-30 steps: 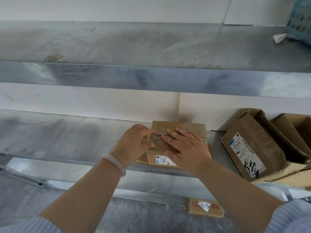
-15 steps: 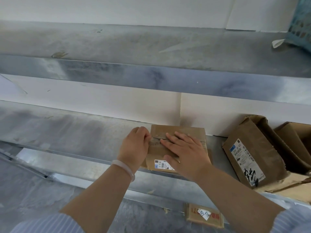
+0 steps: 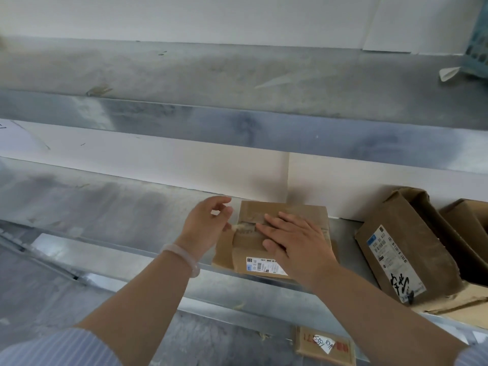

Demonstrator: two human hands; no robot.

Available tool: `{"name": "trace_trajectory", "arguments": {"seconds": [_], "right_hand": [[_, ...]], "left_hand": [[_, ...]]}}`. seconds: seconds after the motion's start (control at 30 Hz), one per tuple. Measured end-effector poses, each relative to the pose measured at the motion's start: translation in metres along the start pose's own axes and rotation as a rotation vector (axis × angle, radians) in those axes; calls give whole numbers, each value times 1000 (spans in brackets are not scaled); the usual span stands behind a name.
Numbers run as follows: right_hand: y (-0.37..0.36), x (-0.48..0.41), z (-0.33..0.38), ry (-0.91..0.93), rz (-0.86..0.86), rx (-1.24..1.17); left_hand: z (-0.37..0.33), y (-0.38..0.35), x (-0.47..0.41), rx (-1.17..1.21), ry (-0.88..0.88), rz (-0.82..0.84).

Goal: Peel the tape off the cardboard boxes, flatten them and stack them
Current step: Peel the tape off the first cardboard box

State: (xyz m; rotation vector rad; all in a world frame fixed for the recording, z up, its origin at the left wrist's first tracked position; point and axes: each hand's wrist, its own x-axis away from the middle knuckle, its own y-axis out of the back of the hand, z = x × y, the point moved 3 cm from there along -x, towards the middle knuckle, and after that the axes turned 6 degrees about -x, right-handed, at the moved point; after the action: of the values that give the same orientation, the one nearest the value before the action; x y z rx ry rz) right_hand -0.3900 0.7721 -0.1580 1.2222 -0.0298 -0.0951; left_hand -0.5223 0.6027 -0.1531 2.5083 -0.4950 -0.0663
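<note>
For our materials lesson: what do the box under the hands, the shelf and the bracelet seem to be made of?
Box: brown cardboard, matt, creased at the flaps. Shelf: probably sheet metal, grey with a dull, blotchy sheen. Bracelet: pale, translucent, smooth; perhaps jade, glass or plastic, the look leaves it open.

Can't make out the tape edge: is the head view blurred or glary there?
Head view: motion blur smears the left hand and the tape end; the box under the right hand is soft; the shelf shows a dull sheen, no glare.
</note>
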Motion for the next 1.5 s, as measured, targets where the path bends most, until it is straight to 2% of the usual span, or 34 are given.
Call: {"name": "trace_trajectory", "arguments": {"seconds": [0.23,0.37,0.57,0.73,0.83,0.9,1.0,1.07,1.17,1.27,1.33,1.4,1.47,1.5], "right_hand": [[6,-8,2,-90,-152,-170],[5,-5,4,-106,-214,-147],[6,-2,11,-119,-263,-182],[5,-2,12,-128,-274,-196],[4,-3,11,-139,-284,-197],[4,-5,11,-146,-290,-197],[3,-7,11,-144,-297,-195],[2,-8,11,-144,-302,-196],[1,-9,12,-150,-298,-192],[2,-13,12,-168,-293,-198],[2,-14,13,-169,-294,-202],[2,-14,13,-169,-296,-200],[2,-14,13,-169,-306,-203],[2,-14,13,-167,-309,-204]], "left_hand": [[-2,-29,-36,142,280,416],[3,-28,-51,197,250,496],[6,-25,-70,187,194,517],[5,-24,-77,272,291,582],[0,-24,-80,258,252,553],[-7,-21,-82,72,66,450],[-15,-15,-75,-247,-212,210],[-13,-11,-67,-294,-302,113],[-7,-6,-57,-260,-389,53],[-14,3,-54,-147,-414,50],[-18,7,-54,-113,-378,151],[-15,7,-53,70,-201,274],[-8,7,-50,196,-46,260],[-4,6,-48,185,-23,217]]}}
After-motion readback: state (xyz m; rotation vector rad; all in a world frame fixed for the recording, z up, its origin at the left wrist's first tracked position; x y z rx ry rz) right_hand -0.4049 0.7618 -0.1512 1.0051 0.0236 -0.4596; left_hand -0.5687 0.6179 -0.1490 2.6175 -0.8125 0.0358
